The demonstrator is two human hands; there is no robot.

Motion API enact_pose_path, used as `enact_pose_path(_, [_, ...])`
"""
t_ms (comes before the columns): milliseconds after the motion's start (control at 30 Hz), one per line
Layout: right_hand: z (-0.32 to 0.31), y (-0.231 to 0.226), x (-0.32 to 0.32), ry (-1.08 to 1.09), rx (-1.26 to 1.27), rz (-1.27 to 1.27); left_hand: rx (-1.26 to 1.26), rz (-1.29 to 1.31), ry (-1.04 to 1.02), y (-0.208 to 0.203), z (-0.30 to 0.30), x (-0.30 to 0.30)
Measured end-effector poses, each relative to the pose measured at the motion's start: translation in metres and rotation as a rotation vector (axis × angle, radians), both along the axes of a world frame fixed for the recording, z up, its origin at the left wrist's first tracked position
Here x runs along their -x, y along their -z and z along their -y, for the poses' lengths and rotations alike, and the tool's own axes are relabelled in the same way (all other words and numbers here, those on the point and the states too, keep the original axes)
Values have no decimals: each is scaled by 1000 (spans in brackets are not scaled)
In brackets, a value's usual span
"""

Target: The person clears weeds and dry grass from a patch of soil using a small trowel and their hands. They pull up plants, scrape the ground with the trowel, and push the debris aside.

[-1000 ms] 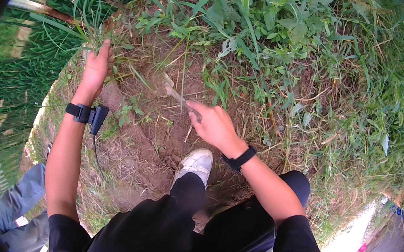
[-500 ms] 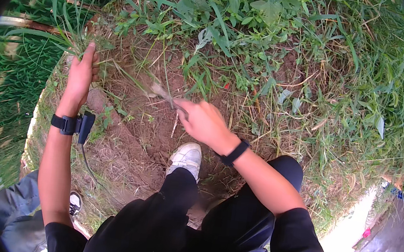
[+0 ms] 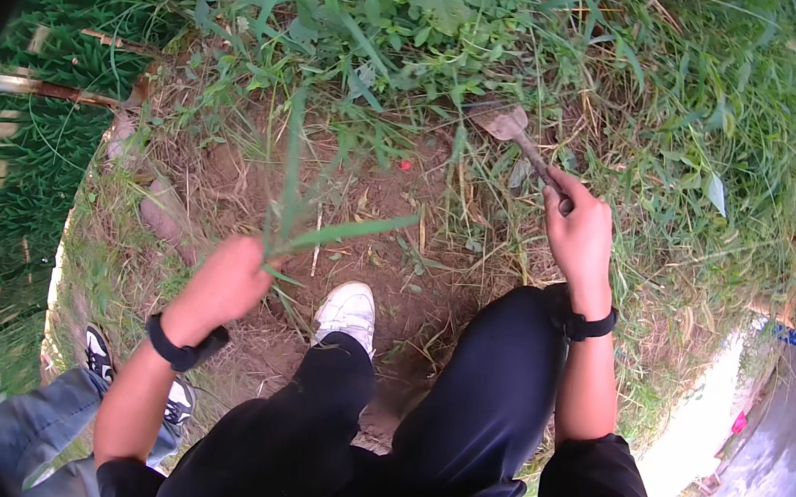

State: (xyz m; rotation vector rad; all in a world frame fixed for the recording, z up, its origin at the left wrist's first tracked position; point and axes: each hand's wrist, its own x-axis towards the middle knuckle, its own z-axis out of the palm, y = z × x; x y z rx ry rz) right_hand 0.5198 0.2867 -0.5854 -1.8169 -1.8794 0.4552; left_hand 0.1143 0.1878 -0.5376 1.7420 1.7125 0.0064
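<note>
My right hand is closed around the handle of a small hand trowel. The flat, soil-coloured blade points up and left, at the lower edge of the leafy weeds. My left hand is a closed fist above the soil, left of my white shoe. Long grass blades stick out of it upward and to the right, slightly blurred. Its fingertips are mostly hidden from view.
Bare brown soil with dry stalks lies before my shoe. Green leafy fencing with a wooden rail borders the left. Another person's legs stand at lower left. Thick grass and a pale paved strip are on the right.
My right hand has swung right and up with the trowel, away from the middle. My left hand has come down and right from beside the fencing, still holding grass.
</note>
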Motion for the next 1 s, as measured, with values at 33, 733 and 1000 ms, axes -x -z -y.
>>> enact_pose_path(33, [0,-5,0,-9,-8,-15,-16,8,133,8,6,-12])
enact_pose_path(733, [64,-17,-149,-219,476,680,-333,-272,648,136,-151,-137])
enact_pose_path(1000, [99,21,-139,-287,566,759,-811,-307,615,187,-197,-140])
